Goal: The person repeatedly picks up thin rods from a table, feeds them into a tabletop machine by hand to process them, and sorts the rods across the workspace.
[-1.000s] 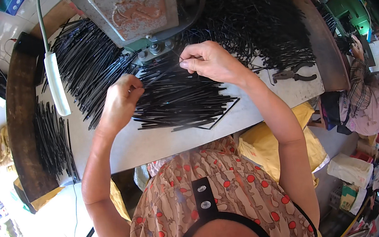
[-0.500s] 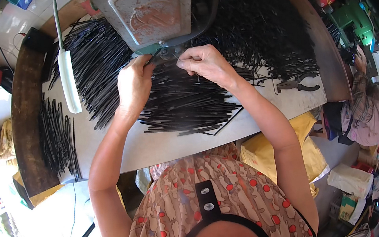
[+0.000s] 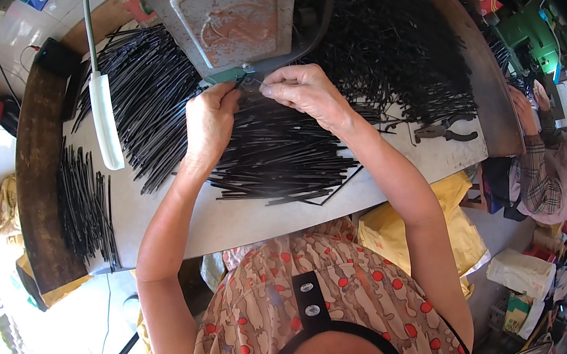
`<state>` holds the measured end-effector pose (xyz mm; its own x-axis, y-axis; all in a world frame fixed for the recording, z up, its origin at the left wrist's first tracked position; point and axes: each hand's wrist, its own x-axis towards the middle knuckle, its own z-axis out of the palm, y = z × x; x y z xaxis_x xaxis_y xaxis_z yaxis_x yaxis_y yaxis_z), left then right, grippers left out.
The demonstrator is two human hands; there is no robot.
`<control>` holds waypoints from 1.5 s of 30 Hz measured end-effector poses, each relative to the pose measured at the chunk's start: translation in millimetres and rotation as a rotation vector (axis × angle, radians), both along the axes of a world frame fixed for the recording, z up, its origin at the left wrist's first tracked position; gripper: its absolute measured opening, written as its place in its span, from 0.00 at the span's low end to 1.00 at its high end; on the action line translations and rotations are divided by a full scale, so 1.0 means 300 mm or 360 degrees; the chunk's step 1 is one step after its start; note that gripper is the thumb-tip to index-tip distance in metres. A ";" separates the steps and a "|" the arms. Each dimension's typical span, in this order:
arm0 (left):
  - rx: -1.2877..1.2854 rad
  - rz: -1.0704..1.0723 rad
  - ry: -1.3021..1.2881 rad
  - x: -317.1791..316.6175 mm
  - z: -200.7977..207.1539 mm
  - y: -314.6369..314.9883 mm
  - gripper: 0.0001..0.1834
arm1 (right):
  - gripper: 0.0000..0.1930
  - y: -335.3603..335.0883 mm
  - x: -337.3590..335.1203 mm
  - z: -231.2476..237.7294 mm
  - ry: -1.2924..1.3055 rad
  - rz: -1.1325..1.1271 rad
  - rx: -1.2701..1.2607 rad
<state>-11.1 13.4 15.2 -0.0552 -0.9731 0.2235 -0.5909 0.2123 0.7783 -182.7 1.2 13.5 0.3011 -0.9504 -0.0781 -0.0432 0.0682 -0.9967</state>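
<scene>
Beneath the head of a grey-and-green machine (image 3: 226, 25) my two hands face each other, fingertips a short way apart. My left hand (image 3: 210, 124) is closed in a pinch on a thin black strip (image 3: 241, 79), whose end shows by the machine's lower edge. My right hand (image 3: 307, 95) is also closed, thumb against forefinger; whatever it pinches is too small to make out. Under and around both hands lie piles of thin black strips (image 3: 280, 152). A denser heap of black strips (image 3: 387, 44) spreads to the right of the machine.
A white lamp (image 3: 105, 121) on a bent stem hangs at the left. Dark-handled pliers (image 3: 446, 130) lie on the pale tabletop (image 3: 218, 224) at the right. A raised wooden rim (image 3: 46, 178) borders the table. Another person (image 3: 544, 166) works at a green machine (image 3: 528, 34) far right.
My left hand has moved right and slightly up, nearer the machine's middle. My right hand has shifted a little left and up, still pinched. The other person's arms have moved.
</scene>
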 end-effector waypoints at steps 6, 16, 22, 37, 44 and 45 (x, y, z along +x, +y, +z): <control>-0.0047 -0.0026 -0.0008 -0.005 -0.009 -0.002 0.08 | 0.09 -0.004 0.005 -0.008 -0.0036 0.0002 0.0008; 0.0005 -0.0025 0.0006 -0.005 -0.005 -0.009 0.08 | 0.09 -0.005 0.013 0.000 -0.0066 -0.0027 0.0054; -0.0478 -0.0043 -0.0512 -0.004 -0.024 -0.003 0.06 | 0.09 -0.003 0.019 0.005 -0.0044 -0.0045 0.0083; -0.0176 -0.0306 -0.0191 0.012 0.003 0.136 0.06 | 0.10 0.020 -0.025 0.005 -0.0033 0.0013 0.0224; -0.0487 0.0037 -0.1005 0.199 -0.052 0.002 0.06 | 0.07 0.003 -0.071 -0.019 -0.0425 -0.0235 0.0275; -0.0388 -0.0005 -0.1090 0.209 -0.063 -0.001 0.06 | 0.07 0.004 -0.063 -0.018 -0.0434 -0.0280 0.0287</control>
